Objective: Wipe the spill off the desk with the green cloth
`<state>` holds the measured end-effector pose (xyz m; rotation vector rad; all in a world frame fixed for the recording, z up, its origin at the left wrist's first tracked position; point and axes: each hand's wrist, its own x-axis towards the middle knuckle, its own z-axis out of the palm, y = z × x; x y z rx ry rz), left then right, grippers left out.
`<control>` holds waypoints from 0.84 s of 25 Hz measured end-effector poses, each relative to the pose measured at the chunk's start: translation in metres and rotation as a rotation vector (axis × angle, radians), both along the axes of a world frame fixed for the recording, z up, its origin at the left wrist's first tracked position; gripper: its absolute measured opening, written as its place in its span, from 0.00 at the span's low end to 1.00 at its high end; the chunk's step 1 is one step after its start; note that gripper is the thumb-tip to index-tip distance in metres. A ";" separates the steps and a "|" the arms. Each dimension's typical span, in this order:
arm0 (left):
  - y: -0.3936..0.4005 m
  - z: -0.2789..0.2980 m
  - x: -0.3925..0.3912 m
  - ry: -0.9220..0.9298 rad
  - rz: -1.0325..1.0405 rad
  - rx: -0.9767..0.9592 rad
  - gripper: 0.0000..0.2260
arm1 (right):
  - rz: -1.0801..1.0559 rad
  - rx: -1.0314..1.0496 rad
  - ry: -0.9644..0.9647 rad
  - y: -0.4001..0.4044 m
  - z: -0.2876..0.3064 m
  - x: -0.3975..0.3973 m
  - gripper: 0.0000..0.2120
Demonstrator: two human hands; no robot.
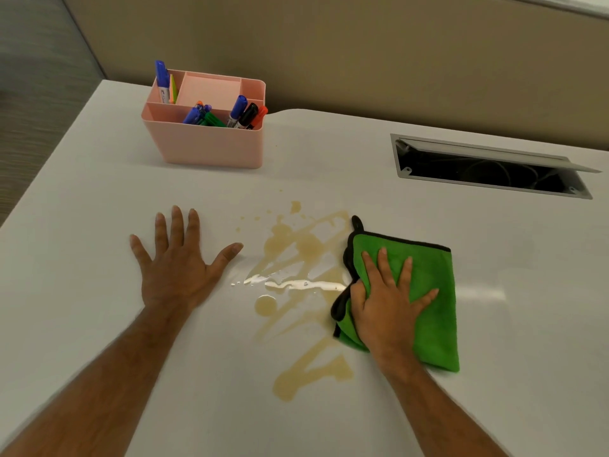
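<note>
A tan liquid spill [296, 278] streaks across the middle of the white desk [99, 199], from a few far droplets down to a puddle near me. The folded green cloth [431, 285] with a black edge lies flat just right of the spill, its left edge touching the wet streaks. My right hand [389, 298] presses on the cloth's left half, fingers spread and the thumb hooked over its left edge. My left hand [179, 258] rests flat on the desk to the left of the spill, fingers apart, holding nothing.
A pink desk organiser [204, 143] with several markers stands at the back left. An open cable hatch [487, 173] with a raised grey lid is cut into the desk at the back right. A beige partition runs behind the desk.
</note>
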<state>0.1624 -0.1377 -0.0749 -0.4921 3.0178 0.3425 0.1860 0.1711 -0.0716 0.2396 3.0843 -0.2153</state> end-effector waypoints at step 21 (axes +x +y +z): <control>-0.002 -0.002 -0.001 0.003 -0.002 -0.004 0.50 | 0.528 -0.026 -0.024 -0.004 0.005 -0.142 0.29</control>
